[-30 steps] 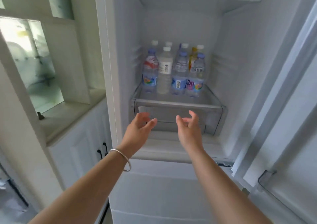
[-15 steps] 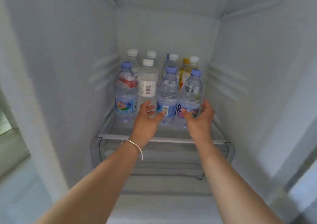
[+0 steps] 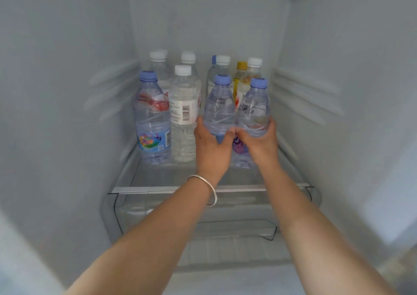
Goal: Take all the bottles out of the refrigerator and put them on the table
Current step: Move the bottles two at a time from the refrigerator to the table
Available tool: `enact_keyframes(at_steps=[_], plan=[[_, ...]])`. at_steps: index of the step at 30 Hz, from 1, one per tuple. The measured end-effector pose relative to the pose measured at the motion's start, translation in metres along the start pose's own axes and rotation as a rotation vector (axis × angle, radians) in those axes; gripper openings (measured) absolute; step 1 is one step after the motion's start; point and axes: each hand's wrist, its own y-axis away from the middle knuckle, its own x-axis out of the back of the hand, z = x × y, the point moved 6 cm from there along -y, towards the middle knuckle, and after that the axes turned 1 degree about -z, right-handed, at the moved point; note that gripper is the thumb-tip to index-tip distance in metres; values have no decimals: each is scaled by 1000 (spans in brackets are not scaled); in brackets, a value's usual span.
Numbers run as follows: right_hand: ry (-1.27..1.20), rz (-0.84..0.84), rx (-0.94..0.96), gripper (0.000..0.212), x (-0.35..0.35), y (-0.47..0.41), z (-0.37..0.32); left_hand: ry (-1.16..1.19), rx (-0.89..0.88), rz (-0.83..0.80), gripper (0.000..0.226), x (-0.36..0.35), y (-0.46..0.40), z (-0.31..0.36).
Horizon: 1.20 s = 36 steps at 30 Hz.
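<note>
Hands [image 3: 212, 147] [image 3: 259, 141] each grip a blue-capped bottle [image 3: 220, 109] [image 3: 255, 112]

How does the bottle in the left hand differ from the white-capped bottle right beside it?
The gripped bottle has a blue cap; the white-capped bottle has a white one. The left hand holds the gripped bottle, while the white-capped bottle stands untouched on the shelf. The white-capped bottle shows a white barcode label; the gripped bottle's label is mostly hidden. Both are clear plastic and upright.
</note>
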Motion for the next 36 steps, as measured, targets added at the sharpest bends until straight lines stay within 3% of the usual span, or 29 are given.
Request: enact_keyframes(at_steps=[5,8,15,19,22,30,36], plan=[[-28,8,-33,65,1,0,3,-14,-11,54,93,-11,-10,3],[-34,41,-32,68,1,3,2,-27,-15,110,80,-15,-14,3],[12,27,34,47,22,13,-22,17,-133,68,77,-7,-9,9],[14,0,65,41,30,35,-52,53,-139,-24,57,13,2,31],[-21,-28,70,39,33,70,-74,68,-91,-141,59,30,22,45],[0,41,49,26,42,221,-114,235,76,-416,37,87,123,33],[145,223,-169,29,79,348,-105,252,189,-641,57,123,228,21]])
